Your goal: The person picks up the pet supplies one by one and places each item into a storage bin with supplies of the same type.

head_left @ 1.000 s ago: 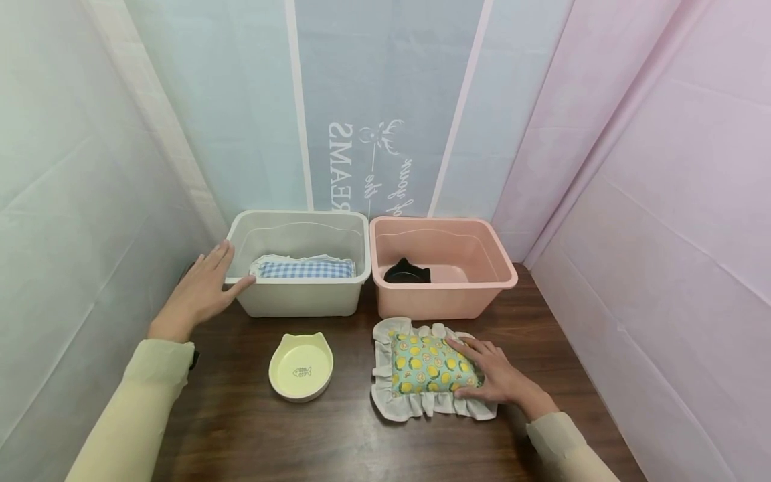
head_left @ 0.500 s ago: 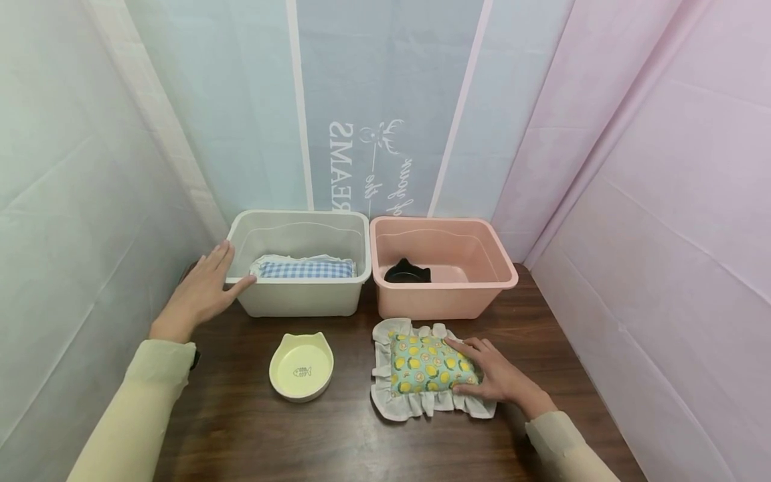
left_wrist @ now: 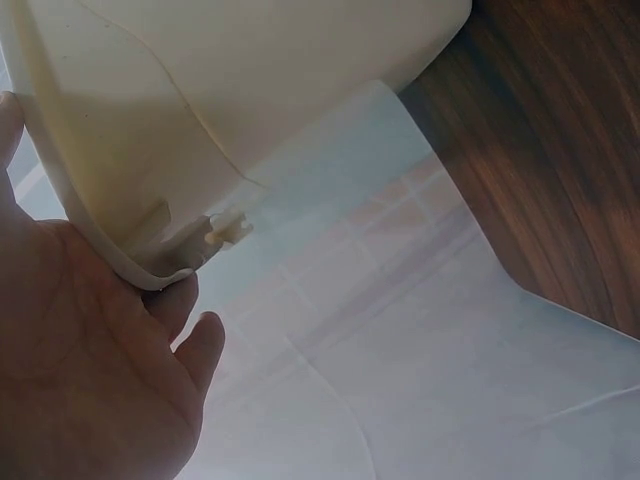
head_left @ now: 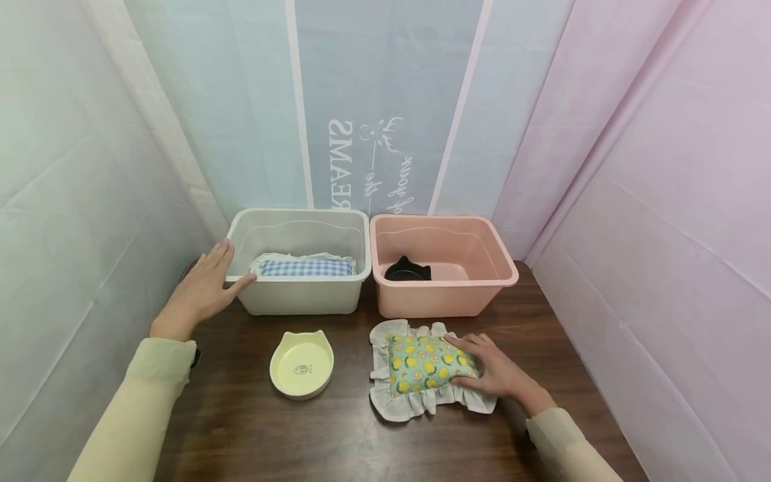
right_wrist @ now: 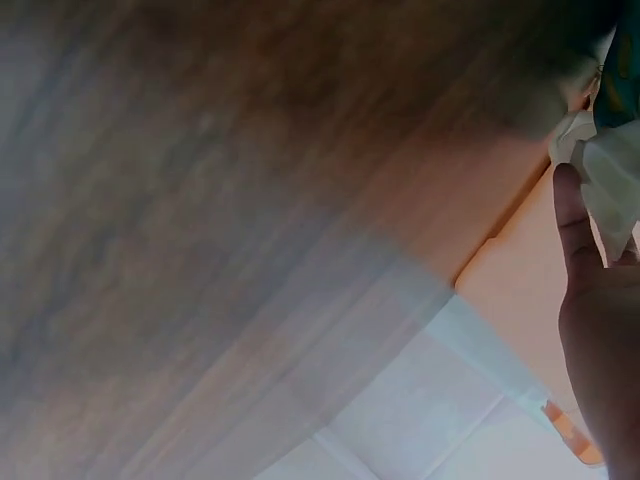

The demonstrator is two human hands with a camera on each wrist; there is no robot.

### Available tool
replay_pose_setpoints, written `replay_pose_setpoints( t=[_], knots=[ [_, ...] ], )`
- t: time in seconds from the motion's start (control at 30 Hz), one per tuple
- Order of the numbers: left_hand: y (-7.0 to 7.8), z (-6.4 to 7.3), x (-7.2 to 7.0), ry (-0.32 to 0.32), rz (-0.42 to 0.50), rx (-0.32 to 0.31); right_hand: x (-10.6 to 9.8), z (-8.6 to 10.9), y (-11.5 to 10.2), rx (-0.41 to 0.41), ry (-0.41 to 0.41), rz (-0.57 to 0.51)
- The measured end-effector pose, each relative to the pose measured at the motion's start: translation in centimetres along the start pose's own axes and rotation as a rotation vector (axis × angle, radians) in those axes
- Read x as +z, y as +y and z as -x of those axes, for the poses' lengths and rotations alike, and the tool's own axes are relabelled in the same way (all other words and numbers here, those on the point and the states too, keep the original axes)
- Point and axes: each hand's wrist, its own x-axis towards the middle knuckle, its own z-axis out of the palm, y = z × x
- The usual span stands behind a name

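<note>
In the head view my left hand [head_left: 201, 291] lies at the left end of the grey bin [head_left: 295, 298], fingers straight and thumb spread. The left wrist view has its fingertips [left_wrist: 180, 300] right at the bin's rim. My right hand [head_left: 496, 369] grips the right side of a small lemon-print pillow [head_left: 421, 365] with a white ruffled edge, thumb at the near side and fingers at the far side. In the right wrist view the ruffle [right_wrist: 612, 180] shows beside a finger; most of the pillow is out of frame there.
A yellow cat-shaped bowl [head_left: 301, 368] stands on the dark wood table [head_left: 289, 442] in front of the grey bin, which holds a blue checked pillow [head_left: 307, 268]. Beside it, a pink bin [head_left: 440, 301] contains a black cat-eared bowl [head_left: 407, 270]. Fabric walls close in the sides and back.
The lemon-print pillow has shifted slightly left and its right side is squeezed narrower in my right hand. My left hand has stayed in place.
</note>
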Motion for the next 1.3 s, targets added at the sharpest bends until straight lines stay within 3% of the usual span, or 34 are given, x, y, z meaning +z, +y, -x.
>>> replay_pose_setpoints(
  t=[0.57,0.93,1.3],
  knots=[
    [0.0,0.0,-0.2,-0.014,0.009,-0.006,-0.5,-0.5,-0.5,-0.116,0.131,-0.054],
    [0.3,0.1,-0.3,-0.009,0.012,-0.018,-1.6,-1.0,-1.8,-0.062,0.130,-0.095],
    [0.1,0.0,-0.4,-0.024,0.014,-0.019,-3.3,-1.6,-3.5,-0.072,0.158,-0.097]
  ],
)
